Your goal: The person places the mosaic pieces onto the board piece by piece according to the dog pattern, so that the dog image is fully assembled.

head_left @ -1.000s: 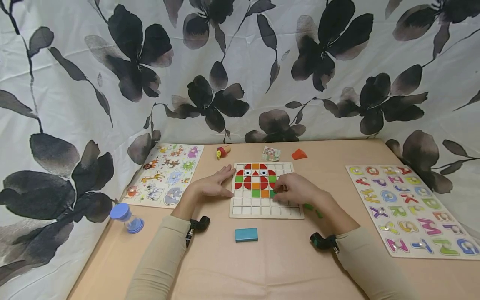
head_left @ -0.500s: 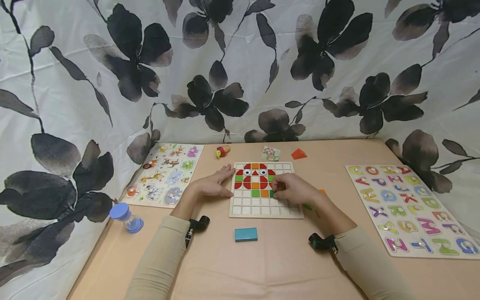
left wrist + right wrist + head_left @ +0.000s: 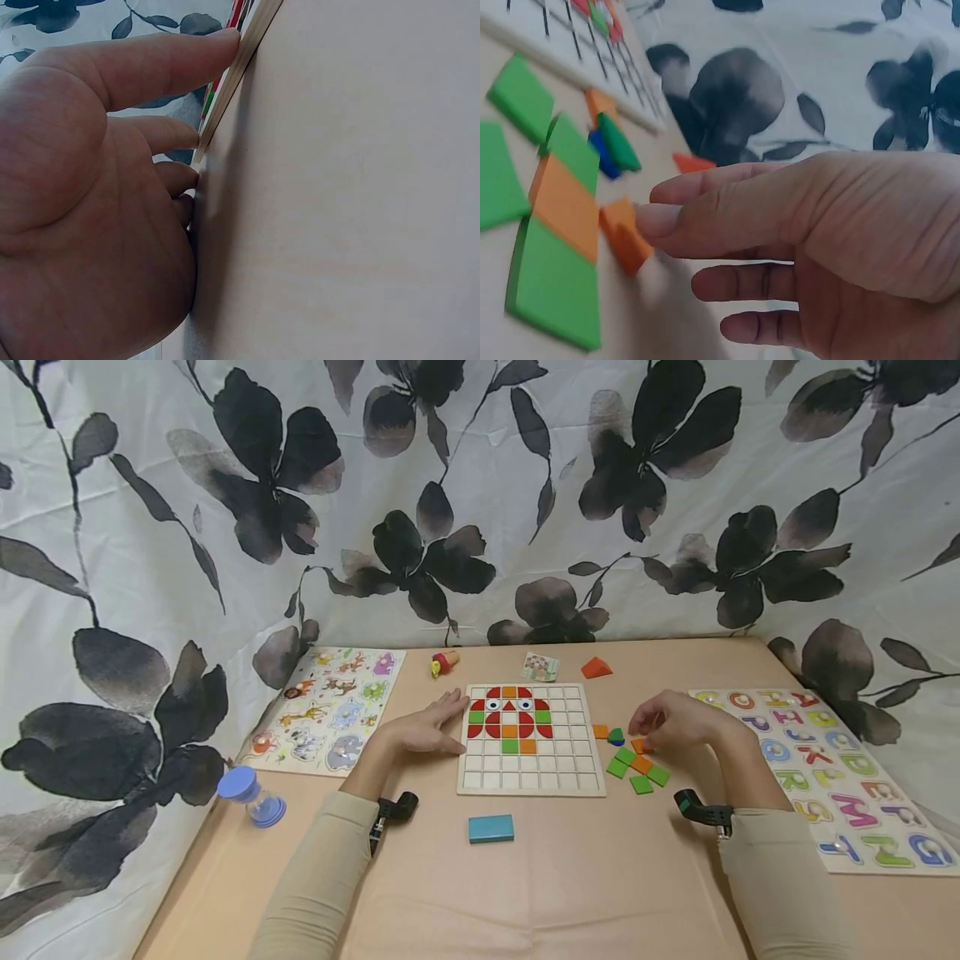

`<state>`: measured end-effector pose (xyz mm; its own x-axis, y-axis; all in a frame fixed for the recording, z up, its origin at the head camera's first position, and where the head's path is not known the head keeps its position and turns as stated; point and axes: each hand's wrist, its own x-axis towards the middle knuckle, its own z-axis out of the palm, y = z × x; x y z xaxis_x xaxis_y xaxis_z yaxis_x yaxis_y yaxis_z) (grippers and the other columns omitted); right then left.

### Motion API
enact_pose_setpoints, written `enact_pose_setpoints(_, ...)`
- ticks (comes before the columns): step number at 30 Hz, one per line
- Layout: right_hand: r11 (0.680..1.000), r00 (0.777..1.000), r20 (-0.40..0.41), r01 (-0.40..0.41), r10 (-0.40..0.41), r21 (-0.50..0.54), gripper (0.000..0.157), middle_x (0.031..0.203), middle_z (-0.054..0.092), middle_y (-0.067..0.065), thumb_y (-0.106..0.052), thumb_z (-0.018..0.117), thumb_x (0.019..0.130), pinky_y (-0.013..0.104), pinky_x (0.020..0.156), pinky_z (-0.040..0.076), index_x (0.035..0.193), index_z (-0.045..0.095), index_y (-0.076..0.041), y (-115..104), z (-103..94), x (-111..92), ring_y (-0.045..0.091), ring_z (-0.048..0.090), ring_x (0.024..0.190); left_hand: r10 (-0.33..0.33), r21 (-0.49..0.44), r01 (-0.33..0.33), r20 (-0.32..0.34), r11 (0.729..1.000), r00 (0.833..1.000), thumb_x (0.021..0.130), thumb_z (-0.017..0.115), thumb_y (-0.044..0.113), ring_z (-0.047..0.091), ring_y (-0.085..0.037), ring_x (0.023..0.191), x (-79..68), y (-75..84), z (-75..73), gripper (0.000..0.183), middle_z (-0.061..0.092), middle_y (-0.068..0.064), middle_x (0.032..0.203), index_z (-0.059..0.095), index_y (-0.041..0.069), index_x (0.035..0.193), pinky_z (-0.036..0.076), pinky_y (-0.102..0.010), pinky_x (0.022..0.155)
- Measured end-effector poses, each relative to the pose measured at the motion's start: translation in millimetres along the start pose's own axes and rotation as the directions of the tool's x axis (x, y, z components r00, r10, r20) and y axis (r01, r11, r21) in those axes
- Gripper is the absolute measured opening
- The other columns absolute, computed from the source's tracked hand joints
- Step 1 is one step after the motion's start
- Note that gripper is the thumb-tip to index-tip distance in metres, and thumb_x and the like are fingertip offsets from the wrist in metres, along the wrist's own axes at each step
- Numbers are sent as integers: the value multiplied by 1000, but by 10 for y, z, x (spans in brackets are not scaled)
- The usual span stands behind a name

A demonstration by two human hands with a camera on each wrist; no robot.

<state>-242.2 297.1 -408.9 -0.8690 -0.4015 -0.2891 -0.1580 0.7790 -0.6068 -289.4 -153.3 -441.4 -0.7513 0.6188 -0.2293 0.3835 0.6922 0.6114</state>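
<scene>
A white gridded board (image 3: 480,781) carries a red, green, orange and white tile pattern (image 3: 510,714). My left hand (image 3: 427,727) lies at its left side with fingers extended; in the left wrist view the thumb tip (image 3: 229,45) touches the board's edge. My right hand (image 3: 686,722) is over loose tiles right of the board, its fingers bent loosely. In the right wrist view its thumb (image 3: 660,221) overlaps an orange tile (image 3: 622,236) resting on the table. Close by are several green tiles (image 3: 555,289), another orange tile (image 3: 566,206), and a dark green piece (image 3: 616,142) against a blue one (image 3: 602,156).
A blue block (image 3: 491,828) lies in front of the board. Behind it are a red toy (image 3: 445,662), a small picture card (image 3: 541,667) and an orange-red wedge (image 3: 596,667). An animal board (image 3: 330,710) and blue sand timer (image 3: 255,797) stand left, a letter board (image 3: 862,793) right.
My right hand has moved right, from the board to the loose tiles, and the dark green piece by its fingertips has left the board. My left hand has stayed at the board's edge.
</scene>
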Motion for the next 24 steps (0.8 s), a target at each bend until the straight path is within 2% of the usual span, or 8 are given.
enact_pose_setpoints(4,1000,1000,7,-13,13,12,18,89,67,2,-7,76,79,31,77,49,97,72,-10,76,11,14,21,55,83,-3,-2,3,4,1000,1000,81,71,36,-8,-22,148,-3,4,1,95,-5,-5,162,15,18,155,2,-48,118)
enact_pose_setpoints(10,998,998,41,55,-57,39,14,84,63,5,-3,74,79,33,75,47,91,67,-6,82,19,16,22,53,81,-3,0,3,3,1000,1000,81,71,36,-8,-22,148,2,-7,11,95,-5,-5,162,15,18,155,2,-49,118)
enact_pose_setpoints(15,990,997,-17,81,-80,113,10,84,66,8,-3,71,82,34,73,47,90,66,-6,48,24,32,25,55,81,-4,3,4,5,1000,1000,81,71,37,-8,-21,147,2,-16,14,95,-5,-4,162,15,19,155,2,-49,118)
enact_pose_setpoints(20,946,974,-130,211,-183,247,7,92,68,9,-7,69,87,34,78,49,94,67,-7,-267,162,190,28,57,88,-8,8,8,2,1000,1000,81,71,37,-8,-20,147,-4,-23,3,95,-5,-3,162,15,19,155,2,-47,118)
enact_pose_setpoints(24,921,952,-169,291,-253,258,9,93,68,6,-10,71,86,31,78,51,95,69,-8,-613,397,359,27,57,87,-4,13,4,5,1000,1000,81,71,38,-8,-20,147,7,-27,6,95,-5,-3,162,15,20,155,2,-47,118)
